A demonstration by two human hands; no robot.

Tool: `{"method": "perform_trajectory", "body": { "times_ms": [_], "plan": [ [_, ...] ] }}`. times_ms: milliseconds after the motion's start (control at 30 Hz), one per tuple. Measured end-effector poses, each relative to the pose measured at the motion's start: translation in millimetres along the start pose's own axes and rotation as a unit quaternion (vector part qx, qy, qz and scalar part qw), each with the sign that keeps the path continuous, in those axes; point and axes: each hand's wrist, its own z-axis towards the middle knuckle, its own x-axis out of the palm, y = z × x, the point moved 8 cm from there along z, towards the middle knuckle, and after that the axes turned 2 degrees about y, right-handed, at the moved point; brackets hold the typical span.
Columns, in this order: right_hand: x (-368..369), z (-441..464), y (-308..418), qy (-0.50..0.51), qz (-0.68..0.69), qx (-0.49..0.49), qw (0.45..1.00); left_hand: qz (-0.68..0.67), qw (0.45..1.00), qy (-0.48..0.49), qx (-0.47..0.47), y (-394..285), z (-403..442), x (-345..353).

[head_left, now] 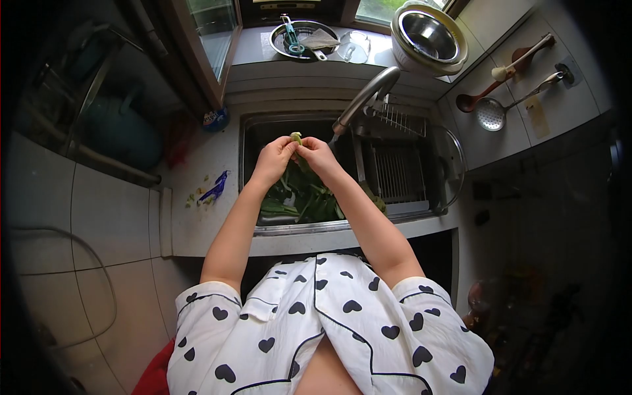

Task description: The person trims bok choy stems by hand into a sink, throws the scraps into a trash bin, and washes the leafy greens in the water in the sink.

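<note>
Over the left basin of the metal sink [303, 228], my left hand [274, 160] and my right hand [317, 158] meet, fingertips pinched on a green vegetable stem [296, 138] whose pale end points up. Leafy greens [309, 197] lie in the basin below my hands and partly behind my right forearm. The curved faucet [368, 95] rises just behind and to the right of my right hand. On the counter left of the sink, a blue-handled tool [214, 187] lies beside small vegetable scraps [195, 196].
A wire dish rack [397, 174] sits in the right basin. Bowls [429, 36] are stacked on the back ledge, near a metal basin with utensils [304, 41]. A skimmer [491, 114] and ladle [467, 102] hang on the right wall. A window frame stands at the left.
</note>
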Motion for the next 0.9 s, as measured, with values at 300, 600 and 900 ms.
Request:
{"method": "perform_trajectory", "body": {
  "times_ms": [300,600,900],
  "plan": [
    [-9.4,-7.0,-0.5,-0.015,-0.152,-0.002,0.988,0.342,0.94,-0.017,0.006,-53.9,-18.1,3.8],
    [-7.5,-15.0,-1.1,0.02,-0.188,0.03,0.982,0.369,0.924,0.086,-0.048,-39.1,-19.4,5.9],
    [-4.7,-7.1,-5.6,0.068,-0.096,0.015,0.993,0.389,0.916,0.092,-0.033,-41.7,-21.1,5.1]
  ]
}}
